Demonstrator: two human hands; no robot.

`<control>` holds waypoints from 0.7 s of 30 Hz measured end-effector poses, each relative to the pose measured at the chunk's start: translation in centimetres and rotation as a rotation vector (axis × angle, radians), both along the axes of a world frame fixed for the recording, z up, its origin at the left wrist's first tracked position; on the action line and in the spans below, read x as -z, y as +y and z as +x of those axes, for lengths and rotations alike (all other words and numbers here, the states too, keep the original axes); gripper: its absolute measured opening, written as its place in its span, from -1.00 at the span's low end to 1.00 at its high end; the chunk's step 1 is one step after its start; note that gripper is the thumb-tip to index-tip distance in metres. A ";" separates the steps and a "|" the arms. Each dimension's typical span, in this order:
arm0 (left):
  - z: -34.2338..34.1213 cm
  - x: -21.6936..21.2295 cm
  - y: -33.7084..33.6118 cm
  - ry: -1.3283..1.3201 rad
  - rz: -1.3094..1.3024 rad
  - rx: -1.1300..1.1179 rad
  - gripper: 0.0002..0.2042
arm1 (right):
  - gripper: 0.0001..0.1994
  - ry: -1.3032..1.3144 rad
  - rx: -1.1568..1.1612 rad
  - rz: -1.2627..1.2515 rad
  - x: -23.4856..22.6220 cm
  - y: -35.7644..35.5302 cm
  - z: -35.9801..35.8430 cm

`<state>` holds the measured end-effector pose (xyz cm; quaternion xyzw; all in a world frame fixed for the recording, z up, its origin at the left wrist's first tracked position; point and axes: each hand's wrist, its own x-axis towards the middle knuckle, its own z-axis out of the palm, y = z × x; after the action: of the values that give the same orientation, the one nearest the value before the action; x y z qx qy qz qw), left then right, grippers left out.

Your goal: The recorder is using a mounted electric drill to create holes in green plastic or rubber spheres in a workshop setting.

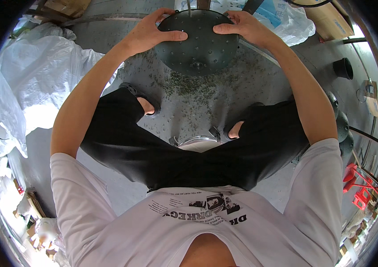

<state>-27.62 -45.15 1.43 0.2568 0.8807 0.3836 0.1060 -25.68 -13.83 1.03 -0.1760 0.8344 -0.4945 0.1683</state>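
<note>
Both my hands grip a dark grey-green dome at the top of the view; its rounded surface is dotted with small bumps or holes. My left hand clasps its left edge, thumb lying across the surface. On the right edge, my right hand holds it the same way, with the thumb pointing inward. The fingers curl over the far rim and are partly hidden. A thin upright rod meets the dome's far edge; whether it touches cannot be made out. Dark green shavings are scattered on the floor beneath.
White plastic sheeting heaps up on the left. At the upper right are a plastic bag and a cardboard box. A black bucket, similar dark domes and red stools stand on the right.
</note>
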 end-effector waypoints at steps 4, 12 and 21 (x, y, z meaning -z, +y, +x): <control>0.0 -0.3 0.1 -0.046 0.042 0.006 0.01 | -0.35 -0.020 0.017 0.010 -0.1 0.0 0.1; 0.0 0.0 0.1 -0.026 0.021 0.001 0.02 | -0.37 -0.035 0.023 -0.014 -0.5 -0.1 0.4; -0.3 0.5 0.1 -0.014 0.030 0.006 0.02 | -0.39 -0.055 -0.016 0.006 -0.1 0.3 -0.3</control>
<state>-27.95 -45.04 0.95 0.2584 0.8734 0.3980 0.1094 -25.97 -13.49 1.17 -0.1681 0.8295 -0.4953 0.1957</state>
